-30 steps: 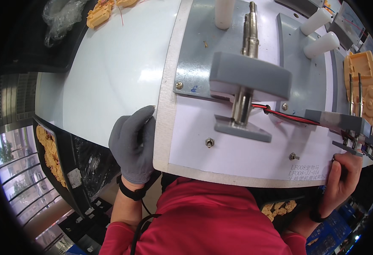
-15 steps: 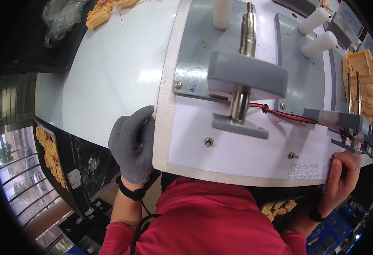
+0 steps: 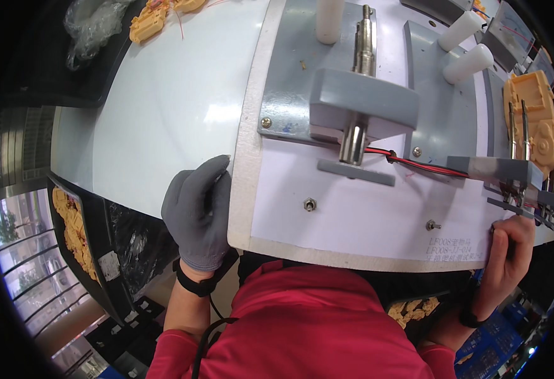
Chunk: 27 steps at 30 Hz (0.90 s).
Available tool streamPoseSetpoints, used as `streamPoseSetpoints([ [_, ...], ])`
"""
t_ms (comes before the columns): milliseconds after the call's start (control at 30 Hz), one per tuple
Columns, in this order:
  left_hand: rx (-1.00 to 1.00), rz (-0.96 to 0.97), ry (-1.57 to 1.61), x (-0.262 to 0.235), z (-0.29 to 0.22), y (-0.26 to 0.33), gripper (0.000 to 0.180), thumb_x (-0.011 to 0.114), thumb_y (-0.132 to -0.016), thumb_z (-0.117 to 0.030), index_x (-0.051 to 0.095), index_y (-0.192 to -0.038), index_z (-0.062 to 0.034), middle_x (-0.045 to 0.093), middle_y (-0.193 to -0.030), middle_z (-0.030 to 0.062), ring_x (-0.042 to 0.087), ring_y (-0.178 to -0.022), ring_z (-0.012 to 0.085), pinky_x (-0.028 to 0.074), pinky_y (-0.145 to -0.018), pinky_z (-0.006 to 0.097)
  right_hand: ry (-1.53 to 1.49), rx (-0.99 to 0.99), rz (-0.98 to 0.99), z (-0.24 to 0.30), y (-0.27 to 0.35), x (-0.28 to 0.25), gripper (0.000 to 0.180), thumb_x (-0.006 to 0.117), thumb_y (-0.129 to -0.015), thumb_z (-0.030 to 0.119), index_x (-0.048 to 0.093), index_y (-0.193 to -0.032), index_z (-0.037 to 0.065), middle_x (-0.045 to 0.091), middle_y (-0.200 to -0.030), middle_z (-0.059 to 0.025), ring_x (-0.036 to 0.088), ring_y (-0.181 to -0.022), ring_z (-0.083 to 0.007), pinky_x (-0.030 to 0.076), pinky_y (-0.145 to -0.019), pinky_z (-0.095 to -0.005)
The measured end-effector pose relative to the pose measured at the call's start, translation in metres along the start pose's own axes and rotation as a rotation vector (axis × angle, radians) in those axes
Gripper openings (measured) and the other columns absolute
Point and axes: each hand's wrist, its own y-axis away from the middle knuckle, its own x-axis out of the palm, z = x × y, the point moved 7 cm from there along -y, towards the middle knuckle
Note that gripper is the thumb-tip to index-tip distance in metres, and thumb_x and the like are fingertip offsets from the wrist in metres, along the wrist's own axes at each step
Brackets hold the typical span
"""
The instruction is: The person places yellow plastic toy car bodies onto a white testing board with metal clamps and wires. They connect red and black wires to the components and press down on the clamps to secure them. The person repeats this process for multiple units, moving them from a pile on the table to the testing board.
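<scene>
The left hand (image 3: pixel 196 215) wears a plain grey glove with a black wrist strap (image 3: pixel 194 284). The right hand (image 3: pixel 509 256) is bare. The board (image 3: pixel 353 221) in the middle of the frame is white, and its metal block (image 3: pixel 362 104) is grey. A red and black wire (image 3: pixel 416 164) crosses it. The table (image 3: pixel 157 114) is pale white-blue. Yellow plastic parts (image 3: pixel 533 114) lie at upper right. The shirt (image 3: pixel 308 328) is red.

White jig board (image 3: pixel 353 221) lies flat on table, grey press fixture (image 3: pixel 362 104) upright, prob. bolted.
</scene>
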Motion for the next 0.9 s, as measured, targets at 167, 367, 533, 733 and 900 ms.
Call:
streamPoseSetpoints([
  [167,0.022,-0.003,-0.032,0.0,-0.003,-0.001,0.028,0.069,-0.082,0.005,0.07,-0.108,-0.0051,0.058,-0.072,0.0069,0.052,-0.059,0.0175,0.041,-0.054,0.031,-0.021,-0.001,0.004,0.002,-0.002,0.0,0.007,0.063,-0.082,-0.001,0.058,-0.087,-0.001,0.052,-0.089,-0.009,0.049,-0.087,-0.0231,0.039,-0.086,-0.0331],
  [367,0.041,0.011,-0.041,0.0,-0.005,-0.003,0.027,0.068,-0.082,0.005,0.07,-0.108,-0.0042,0.06,-0.073,0.0078,0.054,-0.061,0.0186,0.042,-0.056,0.031,-0.019,-0.049,0.0,0.007,-0.007,0.001,0.007,0.065,-0.082,0.0,0.059,-0.086,0.0,0.054,-0.083,-0.0072,0.049,-0.081,-0.0214,0.039,-0.08,-0.0321],
  [533,0.05,-0.028,-0.01,-0.002,-0.007,-0.001,0.026,0.067,-0.083,0.005,0.07,-0.108,-0.0034,0.06,-0.074,0.0084,0.055,-0.062,0.019,0.043,-0.057,0.031,-0.034,-0.092,-0.004,0.011,-0.01,0.004,0.008,0.067,-0.081,0.0,0.06,-0.085,0.001,0.056,-0.079,-0.0064,0.05,-0.077,-0.021,0.04,-0.076,-0.0318],
  [733,0.02,-0.017,0.014,0.0,-0.005,-0.002,0.024,0.066,-0.084,0.004,0.069,-0.107,-0.0026,0.06,-0.075,0.0091,0.055,-0.062,0.0191,0.043,-0.057,0.032,-0.009,-0.146,0.001,0.016,-0.008,0.002,0.014,0.073,-0.077,-0.001,0.063,-0.086,0.002,0.058,-0.079,-0.0067,0.052,-0.077,-0.0225,0.04,-0.074,-0.033],
  [900,-0.033,0.038,0.092,0.002,0.003,0.003,0.034,0.068,-0.082,-0.009,0.067,-0.114,0.0022,0.068,-0.094,0.0117,0.062,-0.079,0.0217,0.049,-0.072,0.032,0.005,-0.188,-0.008,0.016,-0.016,0.003,0.022,0.085,-0.07,0.006,0.066,-0.083,0.005,0.06,-0.077,-0.0052,0.055,-0.073,-0.0227,0.043,-0.066,-0.0334],
])
